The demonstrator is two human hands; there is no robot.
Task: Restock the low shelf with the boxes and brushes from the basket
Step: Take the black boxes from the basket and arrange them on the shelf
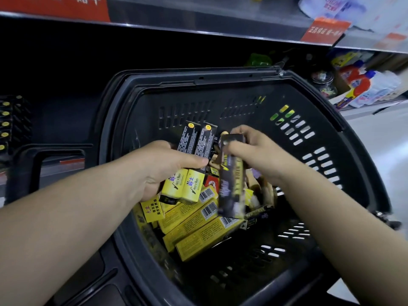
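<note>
Left hand (pixel 163 171) clutched two boxes (pixel 192 188); right hand (pixel 254 155) pinched a blurred third box (pixel 231 184), seemingly alike, best squared against them.

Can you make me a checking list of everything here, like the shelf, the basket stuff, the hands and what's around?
Surface: low shelf, dark, with a row of black boxes at its left end.
Job's things: grey basket holds loose yellow boxes; wooden shapes under the right hand may be brushes.
Clutter: a red pack among the boxes.
Grips: left hand holds a pair of boxes; right hand pinches a single box, blurred.
Cables: nothing seen.
Surroundings: bottles on a shelf to the right; red signs above.
</note>
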